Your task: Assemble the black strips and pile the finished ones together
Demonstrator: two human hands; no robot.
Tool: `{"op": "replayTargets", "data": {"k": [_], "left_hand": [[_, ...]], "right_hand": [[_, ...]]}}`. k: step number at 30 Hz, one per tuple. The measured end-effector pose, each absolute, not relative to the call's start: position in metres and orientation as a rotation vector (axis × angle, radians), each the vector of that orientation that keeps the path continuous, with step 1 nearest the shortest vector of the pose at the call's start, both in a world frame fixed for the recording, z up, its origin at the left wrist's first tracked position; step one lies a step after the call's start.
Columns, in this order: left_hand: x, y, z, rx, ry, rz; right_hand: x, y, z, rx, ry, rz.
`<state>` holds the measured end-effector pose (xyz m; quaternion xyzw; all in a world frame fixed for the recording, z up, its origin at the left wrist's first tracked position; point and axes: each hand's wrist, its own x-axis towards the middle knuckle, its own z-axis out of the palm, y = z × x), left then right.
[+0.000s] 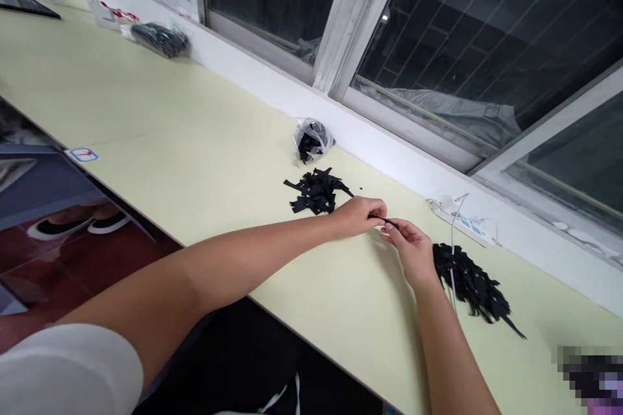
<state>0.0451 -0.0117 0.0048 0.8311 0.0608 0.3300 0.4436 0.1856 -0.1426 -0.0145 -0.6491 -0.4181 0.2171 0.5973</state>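
Observation:
Between my two hands, just above the table, a short black strip (377, 216) is held, looking like fabric or ribbon. One end is pinched in the fingers of my left hand (363, 214). The other end sits between the thumb and fingers of my right hand (411, 246). Left of my left hand lies a loose pile of black strips (317, 191) with small pale spots. A second, longer pile of black strips (474, 282) spreads out to the right of my right hand.
Behind the left pile, an open clear plastic bag (314, 139) holds more black pieces. A white power strip (462, 220) lies by the wall, its cable (453, 272) crossing the right pile. Farther left are a wrapped dark bundle (158, 37) and a paper label (84, 155) at the pale table's edge.

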Motion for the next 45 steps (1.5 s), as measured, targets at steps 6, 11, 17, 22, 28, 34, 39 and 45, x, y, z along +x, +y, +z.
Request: {"op": "replayTargets", "data": {"k": [6,11,17,22,28,34,39,45], "left_hand": [[0.045,-0.013,0.005,2.102,0.128,0.833],[0.047,-0.015,0.005,2.229,0.131,0.925],[0.047,-0.014,0.005,2.316,0.036,0.993],[0.045,-0.011,0.008,2.308,-0.006,1.004],[0.046,-0.009,0.009,2.288,-0.099,1.099],[0.046,-0.009,0.01,2.279,-0.066,1.09],[0.046,-0.006,0.009,2.277,-0.109,1.147],[0.047,0.001,0.006,2.345,-0.071,1.134]], "right_hand": [[0.183,-0.142,-0.013,-1.484,-1.038,0.464],[0.183,-0.143,-0.014,-1.498,-1.039,0.387],[0.175,-0.144,-0.008,-1.492,-1.062,0.257],[0.171,-0.146,-0.004,-1.543,-1.12,0.045],[0.161,-0.15,0.005,-1.56,-1.281,-0.352],[0.156,-0.149,0.009,-1.52,-1.339,-0.439],[0.158,-0.149,0.008,-1.603,-1.211,-0.303],[0.189,-0.153,-0.001,-1.966,-1.204,-0.134]]}}
